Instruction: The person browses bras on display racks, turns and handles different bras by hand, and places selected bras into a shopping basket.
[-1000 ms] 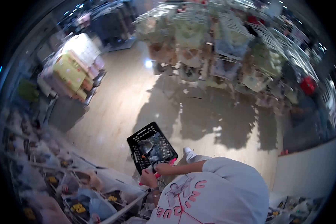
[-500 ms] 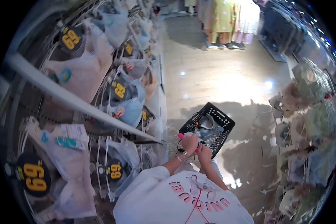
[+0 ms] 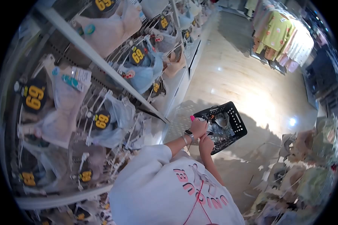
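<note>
A black perforated basket point(image 3: 239, 123) hangs in front of me above the floor, with grey and clear-wrapped items point(image 3: 221, 122) inside. My left hand point(image 3: 199, 127), with a watch and bracelet on its wrist, is closed at the basket's near side, by a pink handle piece point(image 3: 192, 118). Just right of it and lower, my right hand point(image 3: 206, 144) is closed too, the two hands nearly touching. Something small and dark lies between them, too small to make out. What each hand grips is hidden by the fingers.
To the left a wall rack point(image 3: 101, 63) carries bras on hangers with black "69" tags point(image 3: 34, 95). Ahead, a stand of yellow and white garments point(image 3: 278, 33) is on the wooden floor point(image 3: 229, 71). More hanging garments point(image 3: 308, 150) line the right.
The view has swung left, so the bra wall now fills the left side and the garment stand has shifted to the upper right. Both hands stay close together at the basket.
</note>
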`<state>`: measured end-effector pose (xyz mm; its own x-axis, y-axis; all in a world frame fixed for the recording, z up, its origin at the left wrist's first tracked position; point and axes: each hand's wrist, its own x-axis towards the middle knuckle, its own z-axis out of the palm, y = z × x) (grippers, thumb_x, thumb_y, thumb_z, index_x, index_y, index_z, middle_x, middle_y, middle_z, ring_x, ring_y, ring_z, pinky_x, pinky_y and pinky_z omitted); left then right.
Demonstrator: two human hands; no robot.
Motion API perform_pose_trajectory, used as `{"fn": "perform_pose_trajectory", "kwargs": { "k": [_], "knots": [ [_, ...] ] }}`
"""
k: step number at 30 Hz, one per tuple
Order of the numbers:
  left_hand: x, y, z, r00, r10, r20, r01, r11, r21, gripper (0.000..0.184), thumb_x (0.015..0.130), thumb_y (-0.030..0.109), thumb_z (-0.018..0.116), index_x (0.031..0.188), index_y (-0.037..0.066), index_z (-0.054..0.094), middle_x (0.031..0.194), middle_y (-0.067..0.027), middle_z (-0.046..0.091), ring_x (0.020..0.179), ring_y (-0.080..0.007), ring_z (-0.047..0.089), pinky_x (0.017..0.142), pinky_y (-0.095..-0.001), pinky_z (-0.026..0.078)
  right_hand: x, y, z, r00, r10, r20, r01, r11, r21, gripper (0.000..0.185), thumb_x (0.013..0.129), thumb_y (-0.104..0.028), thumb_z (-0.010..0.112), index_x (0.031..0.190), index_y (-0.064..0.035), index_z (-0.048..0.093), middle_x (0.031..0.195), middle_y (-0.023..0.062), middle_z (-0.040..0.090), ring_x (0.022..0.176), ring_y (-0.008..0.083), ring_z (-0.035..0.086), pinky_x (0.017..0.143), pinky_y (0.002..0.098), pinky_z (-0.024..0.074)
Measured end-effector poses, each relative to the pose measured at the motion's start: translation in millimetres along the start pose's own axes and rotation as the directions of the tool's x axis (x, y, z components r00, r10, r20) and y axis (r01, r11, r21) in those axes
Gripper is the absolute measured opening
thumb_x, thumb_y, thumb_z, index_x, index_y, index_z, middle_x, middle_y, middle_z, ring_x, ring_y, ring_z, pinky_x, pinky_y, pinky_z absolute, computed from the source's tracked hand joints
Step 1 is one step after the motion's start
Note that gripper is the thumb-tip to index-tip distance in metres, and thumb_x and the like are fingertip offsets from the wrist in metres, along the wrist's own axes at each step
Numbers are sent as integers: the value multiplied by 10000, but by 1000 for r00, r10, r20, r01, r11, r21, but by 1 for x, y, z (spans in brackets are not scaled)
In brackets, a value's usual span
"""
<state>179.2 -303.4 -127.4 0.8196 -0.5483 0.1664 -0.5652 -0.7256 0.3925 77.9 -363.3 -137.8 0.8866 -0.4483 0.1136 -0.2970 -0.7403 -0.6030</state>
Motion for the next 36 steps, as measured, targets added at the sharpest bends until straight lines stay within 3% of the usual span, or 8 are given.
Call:
{"fn": "perform_pose_trajectory", "kwargs": {
  "k": [9, 16, 20, 23, 28, 31, 32, 36],
  "knots": [
    [7, 56, 39, 969, -216, -118, 216, 976, -13, 233, 826, 225, 524, 641, 92, 574, 556, -102, 574, 543, -298, 555, 680, -420, 392, 31, 62, -48, 977, -67, 201, 101, 981, -164, 518, 937, -313, 370, 634, 12, 636, 606, 226, 589, 574, 390, 601, 515, 477, 465],
    [-16, 100, 53, 922, -374, -100, 359, 922, -143, 204, 809, 246, 539, 668, 104, 575, 547, -95, 558, 539, -286, 558, 665, -407, 376, 36, 105, -74, 976, -83, 201, 129, 966, -226, 494, 897, -365, 424, 649, -8, 658, 598, 204, 599, 566, 382, 605, 525, 474, 473],
    [-59, 124, 62, 955, -232, -186, 213, 970, -115, 201, 792, 223, 542, 645, 92, 581, 525, -78, 550, 523, -275, 556, 635, -398, 403, 18, 132, -87, 959, -181, 216, 233, 941, -247, 466, 884, -339, 442, 641, -6, 658, 604, 204, 601, 558, 380, 600, 526, 473, 471],
    [-87, 144, 77, 949, -289, -128, 273, 953, -133, 187, 778, 256, 559, 662, 110, 567, 544, -50, 542, 535, -249, 551, 612, -382, 376, -8, 142, -99, 940, -224, 257, 287, 927, -241, 484, 895, -335, 424, 644, 6, 658, 607, 211, 597, 564, 389, 592, 529, 489, 454],
    [-148, 175, 80, 961, -219, -168, 198, 971, -133, 240, 800, 269, 540, 652, 82, 564, 523, -45, 531, 522, -243, 559, 636, -378, 394, -56, 172, -117, 906, -346, 243, 400, 886, -232, 507, 910, -330, 406, 632, 16, 652, 584, 219, 582, 530, 396, 572, 516, 500, 434],
    [-180, 188, 74, 924, -252, -286, 204, 961, -187, 211, 787, 226, 539, 629, 89, 566, 495, -59, 526, 484, -246, 547, 600, -362, 400, -90, 165, -127, 884, -397, 247, 443, 880, -170, 521, 913, -337, 400, 625, 20, 646, 585, 228, 579, 530, 401, 569, 516, 501, 431],
    [-186, 190, 77, 949, -260, -179, 242, 964, -113, 206, 790, 229, 534, 631, 102, 569, 502, -48, 528, 488, -235, 549, 593, -361, 387, -101, 159, -133, 883, -399, 247, 442, 885, -148, 525, 913, -340, 400, 622, 22, 644, 587, 232, 578, 531, 403, 568, 516, 501, 431],
    [-219, 201, 81, 949, -204, -239, 212, 977, 11, 191, 791, 258, 546, 662, 118, 573, 535, -38, 553, 516, -229, 566, 594, -378, 380, -130, 165, -137, 878, -389, 280, 440, 886, -148, 524, 904, -351, 409, 610, 21, 630, 584, 222, 580, 538, 402, 570, 520, 500, 429]
  ]
}}
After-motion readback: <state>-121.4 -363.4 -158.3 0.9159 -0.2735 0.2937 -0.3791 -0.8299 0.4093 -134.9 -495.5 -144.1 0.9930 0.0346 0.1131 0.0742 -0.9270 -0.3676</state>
